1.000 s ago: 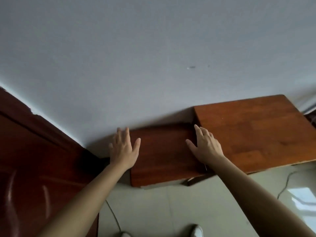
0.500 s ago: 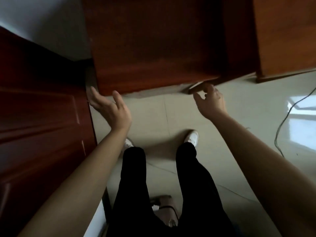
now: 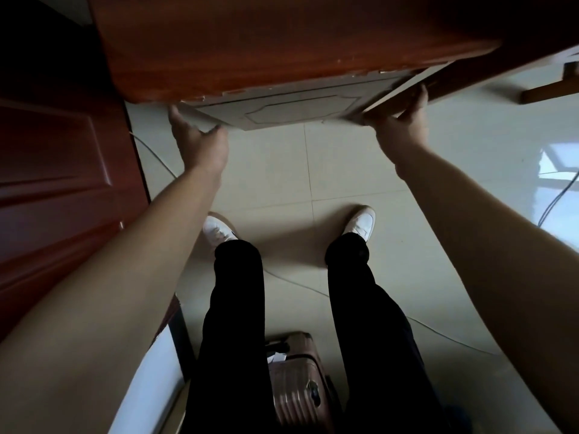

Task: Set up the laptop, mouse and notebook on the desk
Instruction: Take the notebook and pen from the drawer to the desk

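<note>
Our left grip (image 3: 197,142) and right grip (image 3: 399,126) clasp the bench (image 3: 282,42) edge at 12 o'clock — earlier the left was spread.

floor: pale glossy tiles (image 3: 344,170) | left: dark red panelled door (image 3: 62,170) | right: bright patch (image 3: 560,177), probably window reflection

A pink ribbed suitcase (image 3: 294,389) is standing on pale floor tiles (image 3: 313,170); a dark red panelled door (image 3: 56,183) is standing left of the suitcase, a thin cable (image 3: 554,202) trailing far to its right.
</note>
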{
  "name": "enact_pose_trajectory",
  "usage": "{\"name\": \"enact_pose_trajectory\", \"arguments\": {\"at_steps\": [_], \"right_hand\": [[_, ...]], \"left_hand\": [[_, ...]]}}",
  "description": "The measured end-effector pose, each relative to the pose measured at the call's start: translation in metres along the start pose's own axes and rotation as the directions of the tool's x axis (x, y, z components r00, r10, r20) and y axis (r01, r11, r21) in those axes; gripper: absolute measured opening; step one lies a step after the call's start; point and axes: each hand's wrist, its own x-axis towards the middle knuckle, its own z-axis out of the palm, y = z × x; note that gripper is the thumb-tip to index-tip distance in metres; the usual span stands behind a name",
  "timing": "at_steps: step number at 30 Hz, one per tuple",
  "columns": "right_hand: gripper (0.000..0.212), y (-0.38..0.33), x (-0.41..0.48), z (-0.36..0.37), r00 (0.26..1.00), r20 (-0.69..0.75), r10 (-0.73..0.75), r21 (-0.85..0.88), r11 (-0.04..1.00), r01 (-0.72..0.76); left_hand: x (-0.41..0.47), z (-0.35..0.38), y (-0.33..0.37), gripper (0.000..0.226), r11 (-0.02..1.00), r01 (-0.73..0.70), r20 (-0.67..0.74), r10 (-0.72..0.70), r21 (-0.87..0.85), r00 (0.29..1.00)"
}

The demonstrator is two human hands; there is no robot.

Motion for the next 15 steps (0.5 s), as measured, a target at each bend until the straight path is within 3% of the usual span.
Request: {"name": "enact_pose_trajectory", "arguments": {"at_steps": [2,5,10,15], "right_hand": [[0.103,-0.005,0.007,-0.001,0.998,-0.043,-0.050,0.108,0.993,0.054],[0.092,-0.017,0.008,-0.005,0.993,-0.087,-0.079,0.207,0.974,0.096],[0.073,-0.029,0.001,-0.012,0.988,-0.140,-0.064,0.228,0.969,0.095],[0.076,-0.033,-0.005,-0.015,0.994,-0.092,-0.052,0.257,0.964,0.074]], "left_hand": [[0.011,-0.001,0.003,0.076,0.999,-0.039,-0.019,0.038,-0.029,0.999],[0.015,-0.004,0.006,0.034,0.989,-0.053,-0.009,0.052,-0.141,0.999],[0.022,-0.015,0.017,0.036,0.969,-0.001,-0.053,-0.013,-0.245,0.998],[0.013,-0.012,0.028,0.054,0.912,0.081,0.017,-0.081,-0.402,0.997]]}}
